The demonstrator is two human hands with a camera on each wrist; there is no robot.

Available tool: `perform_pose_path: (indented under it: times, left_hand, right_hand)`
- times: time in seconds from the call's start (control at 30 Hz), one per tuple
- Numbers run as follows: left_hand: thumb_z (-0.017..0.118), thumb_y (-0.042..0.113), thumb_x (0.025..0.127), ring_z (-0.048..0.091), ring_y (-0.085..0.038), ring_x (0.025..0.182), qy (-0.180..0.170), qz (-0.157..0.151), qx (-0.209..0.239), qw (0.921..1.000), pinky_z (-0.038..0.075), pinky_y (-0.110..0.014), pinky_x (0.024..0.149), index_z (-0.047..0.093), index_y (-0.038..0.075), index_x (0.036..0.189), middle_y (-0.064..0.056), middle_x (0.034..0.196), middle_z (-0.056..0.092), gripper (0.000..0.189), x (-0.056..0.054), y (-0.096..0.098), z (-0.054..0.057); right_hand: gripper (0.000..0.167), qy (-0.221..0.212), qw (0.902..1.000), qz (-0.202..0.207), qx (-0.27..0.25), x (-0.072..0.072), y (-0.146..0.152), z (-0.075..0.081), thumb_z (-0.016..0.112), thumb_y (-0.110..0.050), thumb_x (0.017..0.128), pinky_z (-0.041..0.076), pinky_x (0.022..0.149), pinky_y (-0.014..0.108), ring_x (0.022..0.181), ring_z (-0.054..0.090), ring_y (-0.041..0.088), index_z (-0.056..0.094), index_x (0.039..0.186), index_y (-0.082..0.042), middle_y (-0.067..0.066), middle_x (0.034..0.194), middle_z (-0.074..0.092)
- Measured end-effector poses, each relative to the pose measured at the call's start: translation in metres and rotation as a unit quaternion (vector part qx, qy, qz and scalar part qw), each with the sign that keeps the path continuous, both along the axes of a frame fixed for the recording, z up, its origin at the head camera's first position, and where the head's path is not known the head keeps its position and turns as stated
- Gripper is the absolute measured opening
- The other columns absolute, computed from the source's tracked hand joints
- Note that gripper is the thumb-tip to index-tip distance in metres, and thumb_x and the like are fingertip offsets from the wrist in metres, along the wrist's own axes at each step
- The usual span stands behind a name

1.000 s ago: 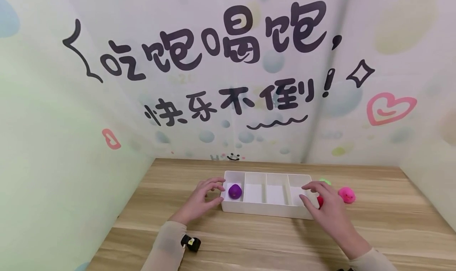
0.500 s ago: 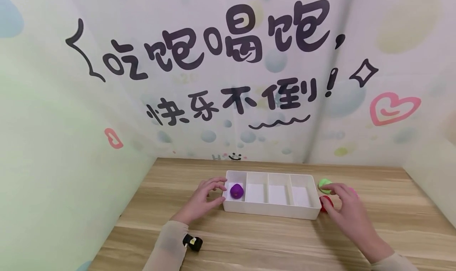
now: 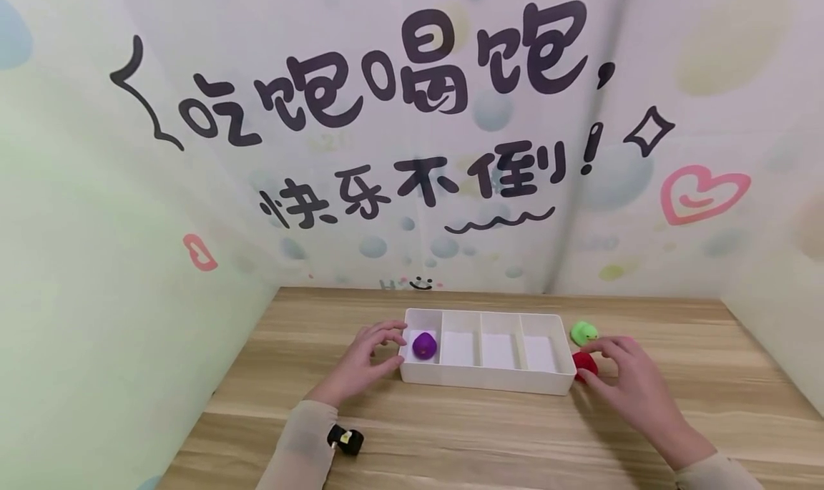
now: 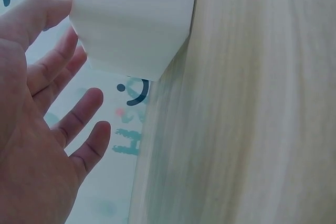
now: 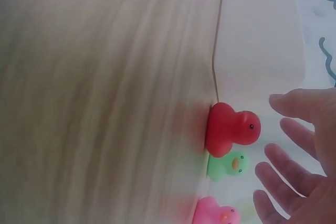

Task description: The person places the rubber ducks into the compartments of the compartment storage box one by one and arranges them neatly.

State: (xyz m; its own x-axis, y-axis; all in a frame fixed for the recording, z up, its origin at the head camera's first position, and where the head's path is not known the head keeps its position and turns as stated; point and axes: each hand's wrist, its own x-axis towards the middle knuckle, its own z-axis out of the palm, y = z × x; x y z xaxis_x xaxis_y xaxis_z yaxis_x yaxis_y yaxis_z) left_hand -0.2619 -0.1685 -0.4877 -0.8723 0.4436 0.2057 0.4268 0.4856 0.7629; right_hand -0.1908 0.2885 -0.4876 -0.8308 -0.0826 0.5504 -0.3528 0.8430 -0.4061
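Observation:
My left hand touches the left end of the white box, thumb and fingertips spread along its edge. The left wrist view shows its thumb at a box corner and the other fingers extended. The box is divided into compartments, and a rounded purple toy sits in the leftmost one. To the right, my right hand hovers around the red rubber duck, thumb and fingers apart and nothing gripped. This duck stands against the box's right end. A green rubber duck is just behind it.
A pink rubber duck stands beyond the green one, hidden behind my right hand in the head view. The wooden table ends at a printed wall at the back, with side panels left and right.
My right hand has moved rightward from over the box's rightmost compartment to the red duck, uncovering the green duck and covering the pink one. The left hand stays at the box.

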Motion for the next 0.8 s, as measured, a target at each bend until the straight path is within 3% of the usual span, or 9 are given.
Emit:
perform_pose_path:
  times: [0.2,0.57,0.8]
  left_hand:
    - [0.073,0.014,0.096,0.048,-0.026,0.125,-0.001,0.001,-0.001,1.0,0.045,-0.052,0.097,0.068,0.01,0.118,0.001,0.154,0.053,0.023,0.0015,0.0001,0.0016]
    - [0.073,0.013,0.096,0.048,-0.025,0.124,-0.002,0.0,-0.001,1.0,0.046,-0.051,0.095,0.068,0.009,0.118,0.001,0.154,0.053,0.024,0.0014,0.0008,0.0023]
    - [0.073,0.011,0.095,0.048,-0.026,0.124,-0.004,0.002,0.0,1.0,0.045,-0.05,0.095,0.068,0.01,0.118,0.001,0.154,0.053,0.023,0.0018,0.0005,0.0017]
  right_hand:
    - [0.035,-0.023,0.9997,-0.001,0.006,-0.001,0.0033,-0.0029,0.095,-0.011,0.069,0.047,0.076,0.028,0.094,0.06,0.025,0.074,0.097,-0.018,0.004,0.099,0.067]
    - [0.039,-0.063,0.998,0.003,-0.005,-0.0018,0.0065,-0.004,0.095,-0.006,0.068,0.058,0.08,0.049,0.092,0.071,0.032,0.075,0.101,-0.012,0.001,0.097,0.073]
    - [0.036,-0.08,0.9968,0.001,-0.001,-0.0044,0.0067,-0.0051,0.095,-0.01,0.07,0.057,0.08,0.048,0.093,0.07,0.03,0.074,0.099,-0.013,-0.001,0.096,0.073]
